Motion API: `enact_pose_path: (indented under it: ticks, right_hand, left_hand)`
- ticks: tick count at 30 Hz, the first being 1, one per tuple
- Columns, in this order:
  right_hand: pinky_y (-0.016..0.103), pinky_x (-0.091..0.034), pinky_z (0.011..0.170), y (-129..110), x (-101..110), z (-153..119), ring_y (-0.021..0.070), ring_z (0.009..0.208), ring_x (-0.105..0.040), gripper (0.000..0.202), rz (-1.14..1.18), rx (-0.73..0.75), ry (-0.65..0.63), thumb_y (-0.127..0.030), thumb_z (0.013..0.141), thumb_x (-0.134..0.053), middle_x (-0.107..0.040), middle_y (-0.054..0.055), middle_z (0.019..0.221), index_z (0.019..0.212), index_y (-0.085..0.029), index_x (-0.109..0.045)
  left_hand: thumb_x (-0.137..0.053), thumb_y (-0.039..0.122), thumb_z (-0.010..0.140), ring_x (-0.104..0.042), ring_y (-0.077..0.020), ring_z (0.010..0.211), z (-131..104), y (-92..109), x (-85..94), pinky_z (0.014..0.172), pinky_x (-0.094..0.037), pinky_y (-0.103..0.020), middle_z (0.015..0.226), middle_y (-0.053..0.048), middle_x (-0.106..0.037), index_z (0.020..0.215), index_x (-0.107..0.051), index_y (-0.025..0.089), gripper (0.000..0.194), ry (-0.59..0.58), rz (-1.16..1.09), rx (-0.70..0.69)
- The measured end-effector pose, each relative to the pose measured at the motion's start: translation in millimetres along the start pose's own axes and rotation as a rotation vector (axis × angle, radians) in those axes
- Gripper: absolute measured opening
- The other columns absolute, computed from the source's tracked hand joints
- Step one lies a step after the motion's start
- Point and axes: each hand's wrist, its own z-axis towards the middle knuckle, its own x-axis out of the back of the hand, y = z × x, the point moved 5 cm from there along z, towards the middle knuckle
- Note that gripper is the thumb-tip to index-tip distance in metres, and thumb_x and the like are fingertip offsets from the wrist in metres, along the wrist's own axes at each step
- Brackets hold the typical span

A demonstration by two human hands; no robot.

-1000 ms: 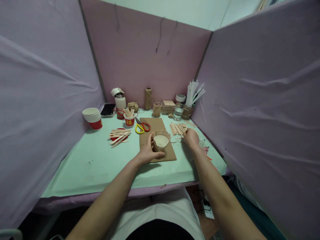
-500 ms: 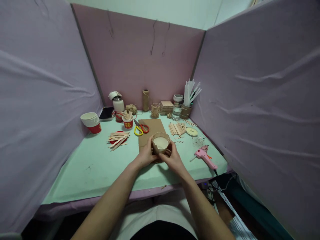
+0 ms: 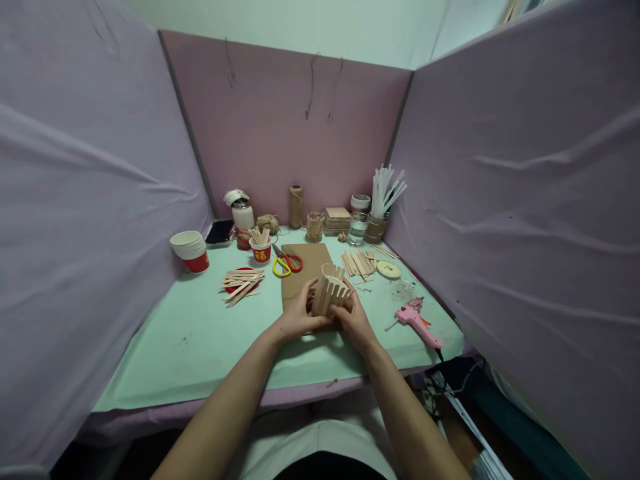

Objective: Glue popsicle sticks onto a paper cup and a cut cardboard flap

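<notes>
A cup covered with upright wooden craft sticks (image 3: 330,293) is held between my two hands, tilted so that its stick-clad side faces me. My left hand (image 3: 297,317) grips its left side, and my right hand (image 3: 354,320) is closed round the lower right. The fingers behind the cup are partly hidden. Beneath it lies a piece of brown cardboard (image 3: 306,260). Scissors (image 3: 287,263) with one yellow and one red handle rest on the cardboard's left edge.
At right lie a pink glue gun (image 3: 417,321), a pale round lid (image 3: 389,269) and small craft sticks (image 3: 357,264). Stacked paper cups (image 3: 191,252), more sticks (image 3: 243,285) and a stick-filled cup (image 3: 261,251) stand left. A water glass (image 3: 357,229) and twine spool (image 3: 296,207) stand behind.
The cup has been tipped and turned in my hands, from its open top facing me to its stick-covered side showing. My fingers have shifted on it. The whole view has moved slightly.
</notes>
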Motion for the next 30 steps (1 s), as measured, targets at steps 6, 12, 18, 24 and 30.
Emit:
enact_pose_path:
  ticks: [6, 12, 18, 24, 30]
  right_hand:
    - [0.046, -0.038, 0.110, -0.8, -6.8, 9.1, 0.0255, 0.128, -0.051, 0.080, 0.061, 0.016, -0.085, -0.039, 0.071, -0.075, -0.052, 0.007, 0.141, 0.141, -0.028, -0.036]
    - [0.048, -0.041, 0.107, 5.5, -18.1, 19.9, 0.0264, 0.126, -0.053, 0.081, 0.033, 0.042, -0.007, -0.041, 0.064, -0.081, -0.058, 0.008, 0.132, 0.134, -0.028, -0.041]
    - [0.046, -0.044, 0.104, 0.7, -33.9, 30.3, 0.0257, 0.114, -0.060, 0.058, -0.011, 0.090, -0.017, -0.037, 0.068, -0.079, -0.066, 0.007, 0.118, 0.117, -0.025, -0.052]
    - [0.046, -0.038, 0.110, -21.5, -25.7, 33.8, 0.0244, 0.128, -0.049, 0.097, -0.098, 0.030, 0.064, -0.033, 0.060, -0.084, -0.049, 0.011, 0.139, 0.140, -0.027, -0.030]
    - [0.042, -0.050, 0.095, -65.8, -17.2, 50.9, 0.0238, 0.113, -0.058, 0.062, -0.454, 0.034, -0.193, -0.031, 0.065, -0.080, -0.056, 0.007, 0.128, 0.122, -0.025, -0.056]
  left_hand:
    - [-0.075, 0.030, 0.071, -0.050, -0.0279, 0.124, 1.9, 1.9, 7.7, 0.105, -0.040, -0.042, 0.135, -0.013, -0.051, 0.136, -0.036, 0.019, 0.077, 0.175, 0.102, -0.049]
    - [-0.076, 0.023, 0.066, -0.041, -0.0289, 0.130, -4.9, 9.0, 24.2, 0.112, -0.031, -0.044, 0.133, -0.011, -0.042, 0.140, -0.033, 0.024, 0.086, 0.589, 0.349, -0.128]
    - [-0.069, 0.025, 0.072, -0.045, -0.0280, 0.121, -9.4, 10.3, 25.5, 0.108, -0.035, -0.046, 0.119, -0.009, -0.040, 0.142, -0.031, 0.022, 0.080, 0.674, 0.477, -0.073]
    - [-0.071, 0.029, 0.072, -0.043, -0.0283, 0.125, -7.2, 9.8, 25.9, 0.110, -0.032, -0.045, 0.127, -0.011, -0.042, 0.139, -0.032, 0.022, 0.078, 0.646, 0.392, -0.092]
    - [-0.072, 0.024, 0.070, -0.046, -0.0288, 0.126, -2.9, 1.8, 19.9, 0.106, -0.036, -0.044, 0.134, -0.012, -0.047, 0.135, -0.037, 0.022, 0.074, 0.470, 0.173, -0.019]
